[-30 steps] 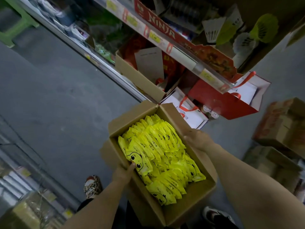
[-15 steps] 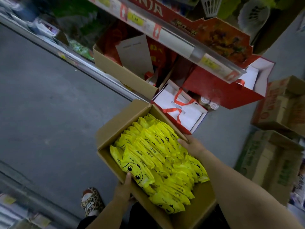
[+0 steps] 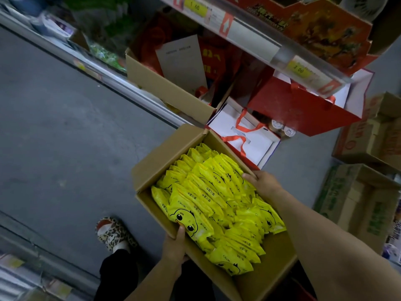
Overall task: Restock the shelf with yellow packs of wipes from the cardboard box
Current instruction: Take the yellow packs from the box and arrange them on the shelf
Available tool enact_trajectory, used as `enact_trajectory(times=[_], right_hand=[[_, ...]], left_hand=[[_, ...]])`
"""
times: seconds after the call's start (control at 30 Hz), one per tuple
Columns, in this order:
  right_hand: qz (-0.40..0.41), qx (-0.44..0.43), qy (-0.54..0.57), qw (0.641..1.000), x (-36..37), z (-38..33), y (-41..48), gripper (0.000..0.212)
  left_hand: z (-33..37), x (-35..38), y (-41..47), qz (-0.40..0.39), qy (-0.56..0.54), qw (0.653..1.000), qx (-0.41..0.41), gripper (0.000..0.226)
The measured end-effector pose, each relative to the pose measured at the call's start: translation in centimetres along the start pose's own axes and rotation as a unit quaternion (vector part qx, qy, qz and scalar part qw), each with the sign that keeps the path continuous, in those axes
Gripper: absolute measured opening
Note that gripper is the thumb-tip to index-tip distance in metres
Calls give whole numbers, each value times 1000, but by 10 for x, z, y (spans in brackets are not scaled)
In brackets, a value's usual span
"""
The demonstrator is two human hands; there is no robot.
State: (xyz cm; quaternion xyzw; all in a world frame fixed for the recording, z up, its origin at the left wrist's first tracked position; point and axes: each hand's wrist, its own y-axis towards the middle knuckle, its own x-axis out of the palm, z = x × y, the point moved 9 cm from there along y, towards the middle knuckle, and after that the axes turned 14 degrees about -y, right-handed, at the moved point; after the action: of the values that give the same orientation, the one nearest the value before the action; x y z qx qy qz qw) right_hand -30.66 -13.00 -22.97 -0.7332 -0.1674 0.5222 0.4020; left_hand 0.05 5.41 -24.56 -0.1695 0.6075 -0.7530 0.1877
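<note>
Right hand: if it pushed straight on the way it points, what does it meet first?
Most likely the yellow packs of wipes: the right hand grips the cardboard box by its right wall, fingertips aimed at the upper rows. Depth is unclear.

Bright yellow wipe packs (image 3: 217, 205) printed with a duck face, plain brown cardboard box (image 3: 165, 153), leopard-print shoe (image 3: 115, 234), grey floor (image 3: 65, 137), red-and-white gift bags (image 3: 249, 137), yellow price tags (image 3: 298, 69)
</note>
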Motion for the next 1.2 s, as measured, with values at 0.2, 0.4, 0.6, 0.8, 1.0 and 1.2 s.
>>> enact_trajectory(times=[0.2,0.4,0.6,0.8,1.0,1.2], right_hand=[[46,-9,-108,993,0,-38,-15,51],[42,-12,-136,990,19,-94,-27,49],[23,-29,-134,990,39,-175,-39,40],[19,-41,-139,989,35,-293,-52,53],[30,-64,-114,991,5,-434,-73,40],[51,-98,-150,982,-39,-588,-73,50]], left_hand=[[34,-31,5,-22,63,998,24,22],[92,-79,14,-36,93,995,30,29],[162,-146,5,-16,97,994,39,12],[245,-223,0,-20,81,996,32,25],[366,-289,-33,-19,117,991,59,31],[503,-354,-65,-1,90,991,99,34]])
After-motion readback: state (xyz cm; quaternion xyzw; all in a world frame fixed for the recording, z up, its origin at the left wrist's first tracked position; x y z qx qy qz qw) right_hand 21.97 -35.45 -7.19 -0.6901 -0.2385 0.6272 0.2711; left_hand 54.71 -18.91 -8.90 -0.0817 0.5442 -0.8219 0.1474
